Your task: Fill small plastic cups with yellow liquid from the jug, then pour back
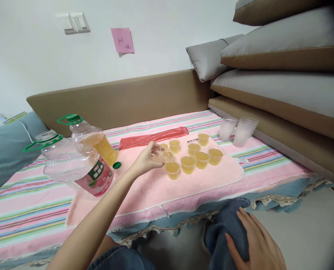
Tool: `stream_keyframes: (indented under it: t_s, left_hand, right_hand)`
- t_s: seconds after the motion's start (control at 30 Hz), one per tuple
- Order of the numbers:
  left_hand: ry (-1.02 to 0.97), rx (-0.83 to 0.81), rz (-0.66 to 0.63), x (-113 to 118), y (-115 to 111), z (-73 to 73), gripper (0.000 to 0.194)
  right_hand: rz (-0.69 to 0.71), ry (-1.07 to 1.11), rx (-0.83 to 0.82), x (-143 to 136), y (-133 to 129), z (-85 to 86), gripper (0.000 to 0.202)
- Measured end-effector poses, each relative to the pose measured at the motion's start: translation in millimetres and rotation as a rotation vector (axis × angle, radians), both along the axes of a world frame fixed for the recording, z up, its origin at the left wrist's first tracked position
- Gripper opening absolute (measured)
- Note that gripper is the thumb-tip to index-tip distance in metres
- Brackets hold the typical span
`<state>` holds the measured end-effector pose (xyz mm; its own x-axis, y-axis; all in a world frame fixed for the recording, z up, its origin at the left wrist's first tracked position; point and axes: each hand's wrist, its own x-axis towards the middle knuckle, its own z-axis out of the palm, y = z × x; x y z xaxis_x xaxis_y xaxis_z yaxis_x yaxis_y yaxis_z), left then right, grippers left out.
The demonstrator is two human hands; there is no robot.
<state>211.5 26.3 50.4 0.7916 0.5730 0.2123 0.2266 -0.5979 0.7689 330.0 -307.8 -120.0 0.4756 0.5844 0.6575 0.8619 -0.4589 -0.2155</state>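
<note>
My left hand reaches over the pink towel and pinches a clear plastic cup by its side. The cup looks tilted to the right, close to the rim of a cup of yellow juice. How much liquid it holds is hard to tell. Several more cups of yellow juice stand to the right and behind. Lying on my denim-covered knee, my right hand has its fingers stretched out and holds nothing.
At left stand an uncapped large bottle with a pink label and a green-capped bottle of yellow juice. A loose green cap and a red plastic bag lie nearby. Stacked cups stand at right by piled cushions.
</note>
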Motion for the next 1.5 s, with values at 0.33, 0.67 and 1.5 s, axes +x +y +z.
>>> stream_keyframes:
  t_s: [0.33, 0.67, 1.5]
  left_hand:
    - [0.005, -0.006, -0.013, 0, 1, -0.4, 0.042]
    - [0.031, -0.017, -0.012, 0, 1, 0.6, 0.043]
    - [-0.032, -0.056, 0.122, 9, 26, -10.4, 0.041]
  right_hand:
    - [-0.012, 0.010, -0.012, 0, 0, -0.4, 0.054]
    - [-0.018, 0.016, -0.011, 0, 0, -0.5, 0.054]
    - [-0.013, -0.010, -0.008, 0, 2, 1.4, 0.055]
